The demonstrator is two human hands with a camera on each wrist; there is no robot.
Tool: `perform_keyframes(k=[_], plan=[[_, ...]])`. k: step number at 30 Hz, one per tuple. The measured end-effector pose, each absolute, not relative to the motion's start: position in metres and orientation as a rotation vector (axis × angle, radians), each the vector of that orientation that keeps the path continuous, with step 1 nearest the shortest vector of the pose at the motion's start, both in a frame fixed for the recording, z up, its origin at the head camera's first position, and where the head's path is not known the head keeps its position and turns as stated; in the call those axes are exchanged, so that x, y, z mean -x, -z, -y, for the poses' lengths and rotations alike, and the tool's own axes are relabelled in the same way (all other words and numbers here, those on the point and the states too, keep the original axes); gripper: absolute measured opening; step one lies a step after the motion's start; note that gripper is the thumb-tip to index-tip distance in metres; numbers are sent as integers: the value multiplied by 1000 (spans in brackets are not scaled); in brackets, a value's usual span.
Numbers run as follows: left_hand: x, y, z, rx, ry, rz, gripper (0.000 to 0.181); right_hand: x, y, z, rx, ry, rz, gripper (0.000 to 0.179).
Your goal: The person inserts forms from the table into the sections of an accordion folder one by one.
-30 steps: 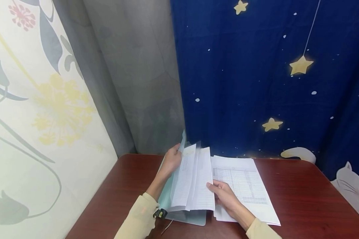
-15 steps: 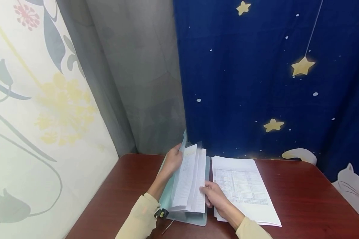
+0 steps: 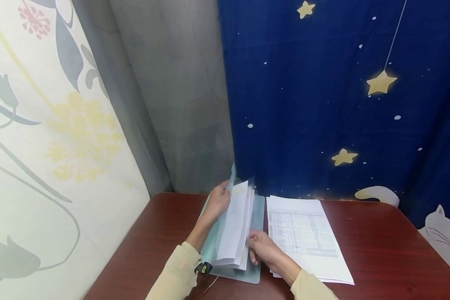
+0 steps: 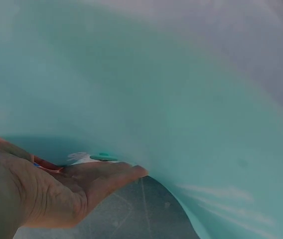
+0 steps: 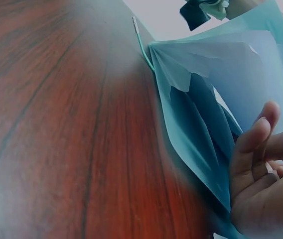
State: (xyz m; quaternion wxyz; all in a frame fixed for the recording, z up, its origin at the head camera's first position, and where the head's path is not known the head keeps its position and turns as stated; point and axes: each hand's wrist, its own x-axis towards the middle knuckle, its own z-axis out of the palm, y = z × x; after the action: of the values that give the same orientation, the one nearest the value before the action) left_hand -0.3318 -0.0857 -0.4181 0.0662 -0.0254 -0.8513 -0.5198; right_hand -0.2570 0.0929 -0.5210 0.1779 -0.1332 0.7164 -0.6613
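A light blue-green folder (image 3: 258,208) stands partly open on the table, with clear sleeves and printed sheets (image 3: 235,227) inside. My left hand (image 3: 218,201) grips its raised cover, thumb and fingers on either side. In the left wrist view, the cover (image 4: 131,94) fills most of the picture above the hand (image 4: 71,186). My right hand (image 3: 264,250) pinches the right edge of the inner sheets, its fingers curled. Seen from the right wrist, the hand (image 5: 263,174) is beside the folder's fanned layers (image 5: 191,124); its fingertips are partly hidden.
A stack of printed paper (image 3: 307,233) lies on the reddish-brown table (image 3: 382,246), right of the folder. A thin cord (image 3: 211,285) sticks out at the folder's near edge. Behind the table hang a grey curtain (image 3: 180,104) and a blue starry curtain (image 3: 303,104).
My right hand has moved left and slightly down with the inner sheets, which lean further toward the cover. More of the folder's right side shows. My left hand stays on the cover.
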Motion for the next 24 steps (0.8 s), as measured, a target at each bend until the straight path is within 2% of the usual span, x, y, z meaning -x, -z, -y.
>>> perform_keyframes(k=[8, 15, 24], plan=[[331, 419, 85, 80, 1549, 2566, 51, 257, 520, -90, 370, 1859, -2029, 32], [331, 418, 86, 89, 1554, 2556, 52, 255, 516, -90, 349, 1867, -2035, 36], [329, 415, 88, 92, 1563, 2564, 53, 249, 514, -111, 320, 1899, -2036, 34]])
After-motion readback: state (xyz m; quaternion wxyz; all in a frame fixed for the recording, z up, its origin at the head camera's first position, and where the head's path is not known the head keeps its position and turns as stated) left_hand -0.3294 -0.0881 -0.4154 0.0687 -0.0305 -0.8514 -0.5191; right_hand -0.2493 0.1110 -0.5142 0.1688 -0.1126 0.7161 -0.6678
